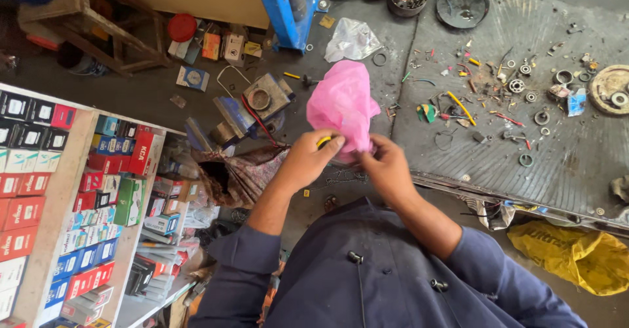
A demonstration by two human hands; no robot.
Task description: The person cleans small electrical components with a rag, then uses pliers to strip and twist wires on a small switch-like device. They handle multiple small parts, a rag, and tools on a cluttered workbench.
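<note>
Your left hand (309,160) has a closed grip on a yellow tool (323,142), and your right hand (386,166) pinches the pink plastic bag (342,104), held up at chest height above the floor (157,89) beside the shelf of boxes (59,190).

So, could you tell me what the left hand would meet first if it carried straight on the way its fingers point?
The left hand points right, at the pink plastic bag it already pinches; just beyond lies the right hand, though depth is hard to judge.
</note>
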